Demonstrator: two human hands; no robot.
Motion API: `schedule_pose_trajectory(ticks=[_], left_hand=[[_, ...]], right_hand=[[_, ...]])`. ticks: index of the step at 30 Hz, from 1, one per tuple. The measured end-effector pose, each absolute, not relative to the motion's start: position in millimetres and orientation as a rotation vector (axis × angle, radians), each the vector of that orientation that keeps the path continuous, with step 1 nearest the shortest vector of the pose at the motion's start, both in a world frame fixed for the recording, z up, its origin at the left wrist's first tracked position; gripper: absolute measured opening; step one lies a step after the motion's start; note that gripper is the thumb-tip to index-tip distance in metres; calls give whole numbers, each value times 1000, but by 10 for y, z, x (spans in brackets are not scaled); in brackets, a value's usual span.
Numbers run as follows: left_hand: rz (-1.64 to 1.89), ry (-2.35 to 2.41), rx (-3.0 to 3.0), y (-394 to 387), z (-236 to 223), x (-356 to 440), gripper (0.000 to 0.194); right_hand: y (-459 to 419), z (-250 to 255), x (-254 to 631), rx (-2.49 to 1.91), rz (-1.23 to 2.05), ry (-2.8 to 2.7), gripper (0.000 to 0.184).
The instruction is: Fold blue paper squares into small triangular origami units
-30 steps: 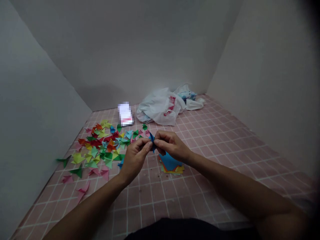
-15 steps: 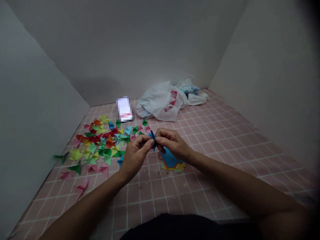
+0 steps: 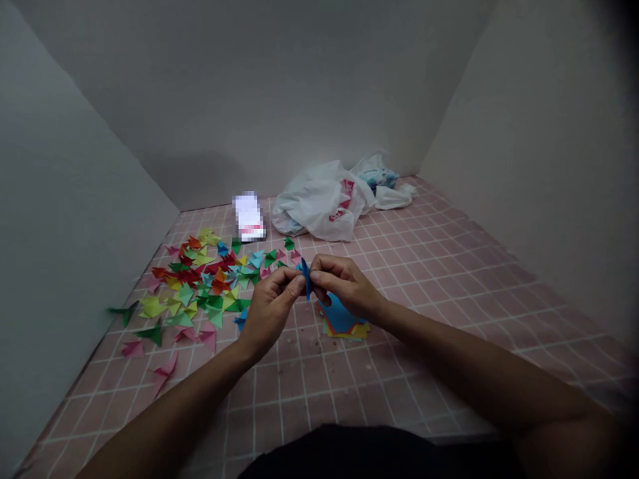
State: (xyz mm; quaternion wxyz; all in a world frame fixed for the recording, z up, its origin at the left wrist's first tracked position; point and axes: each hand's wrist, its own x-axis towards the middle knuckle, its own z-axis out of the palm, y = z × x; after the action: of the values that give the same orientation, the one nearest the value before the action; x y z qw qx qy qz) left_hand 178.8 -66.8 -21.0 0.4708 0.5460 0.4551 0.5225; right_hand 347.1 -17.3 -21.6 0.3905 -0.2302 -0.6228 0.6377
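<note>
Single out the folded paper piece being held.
The blue folded paper piece, pinched between the left hand and right hand; the other folded pieces lie on the pink, white-gridded surface.

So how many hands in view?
2: the left hand and the right hand, both pinching the blue folded paper; the right partly hides the paper stack.

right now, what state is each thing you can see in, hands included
Left hand: closed on the blue paper
Right hand: pinching the same paper
Blue paper: folded, held between both hands
Folded paper pieces: loose, scattered
Paper stack: blue on top, partly hidden by the right hand
Phone: screen lit, display pixelated
White plastic bag: crumpled, contents unclear
</note>
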Motion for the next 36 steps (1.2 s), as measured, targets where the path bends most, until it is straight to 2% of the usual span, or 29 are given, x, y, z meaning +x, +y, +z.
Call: schedule_pose_trajectory(ticks=[19, 36], left_hand=[[1264, 1163, 1311, -684, -196, 1795, 16], [1254, 1123, 1366, -685, -170, 1785, 16]], right_hand=[[-170, -289, 3445, -548, 1657, -1527, 30], [-171, -291, 3450, -551, 1629, -1532, 24]])
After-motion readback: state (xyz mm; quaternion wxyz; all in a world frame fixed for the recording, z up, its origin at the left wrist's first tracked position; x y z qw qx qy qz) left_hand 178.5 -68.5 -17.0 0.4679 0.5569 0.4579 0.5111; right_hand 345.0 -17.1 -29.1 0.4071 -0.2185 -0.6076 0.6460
